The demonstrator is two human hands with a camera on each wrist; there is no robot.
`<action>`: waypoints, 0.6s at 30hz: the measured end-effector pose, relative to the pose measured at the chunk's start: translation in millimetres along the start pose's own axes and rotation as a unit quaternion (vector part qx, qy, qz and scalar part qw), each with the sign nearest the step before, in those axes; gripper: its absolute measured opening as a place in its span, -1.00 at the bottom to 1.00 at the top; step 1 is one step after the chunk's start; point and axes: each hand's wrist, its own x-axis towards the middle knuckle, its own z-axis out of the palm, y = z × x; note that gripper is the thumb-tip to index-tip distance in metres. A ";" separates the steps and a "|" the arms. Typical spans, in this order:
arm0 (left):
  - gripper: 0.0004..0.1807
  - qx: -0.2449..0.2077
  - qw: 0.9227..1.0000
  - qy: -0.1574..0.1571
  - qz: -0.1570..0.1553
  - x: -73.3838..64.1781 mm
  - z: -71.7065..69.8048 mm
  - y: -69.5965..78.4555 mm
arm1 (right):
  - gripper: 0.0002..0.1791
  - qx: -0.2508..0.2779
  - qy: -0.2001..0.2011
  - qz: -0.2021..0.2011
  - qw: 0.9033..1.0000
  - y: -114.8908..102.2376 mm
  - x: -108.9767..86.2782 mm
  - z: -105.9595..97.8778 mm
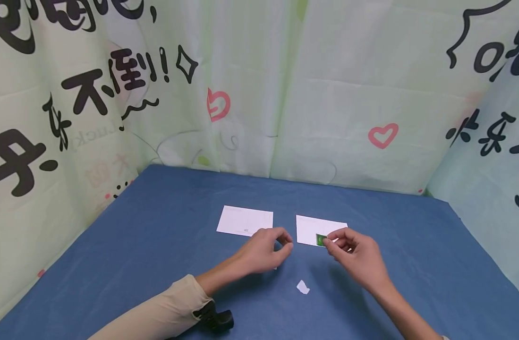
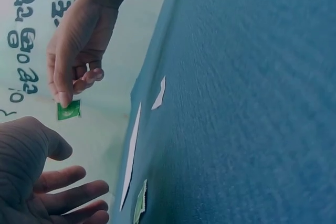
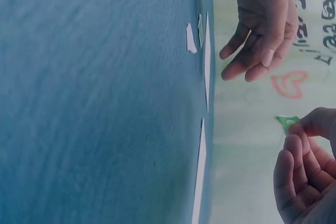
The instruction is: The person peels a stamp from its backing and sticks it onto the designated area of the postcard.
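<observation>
Between thumb and fingertips, my right hand pinches a small green stamp, raised above the table. In the head view the stamp overlaps the right white paper rectangle. My left hand hovers over the cloth with relaxed, curved fingers and holds nothing. Just beyond it lies the left white paper rectangle, which bears small faint print. A second green piece with a toothed edge rests on the table, mostly hidden under the left hand in the head view.
A torn white scrap lies on the blue tablecloth, nearer than both papers. Printed curtains enclose the table at the back and sides. A black strap device sits at the left wrist.
</observation>
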 end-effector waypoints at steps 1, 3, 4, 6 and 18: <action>-0.82 0.002 1.000 0.001 0.001 0.7 0.2 -0.3 | -0.86 0.006 -0.002 0.011 1.000 1.3 0.8 -1.0; -0.79 0.009 1.000 0.003 0.002 2.3 0.8 -1.1 | -0.83 0.015 -0.007 0.031 0.999 4.0 2.5 -2.7; -0.78 0.011 1.000 0.004 0.001 3.2 1.1 -1.5 | -0.82 0.020 -0.009 0.040 0.999 5.2 3.3 -3.5; -0.76 0.017 1.000 0.007 -0.001 5.2 1.7 -2.4 | -0.79 0.028 -0.014 0.055 0.998 7.6 5.4 -4.5; -0.68 0.034 0.999 0.004 -0.033 16.1 5.6 -7.8 | -0.65 0.083 -0.028 0.147 0.985 19.6 16.6 -11.2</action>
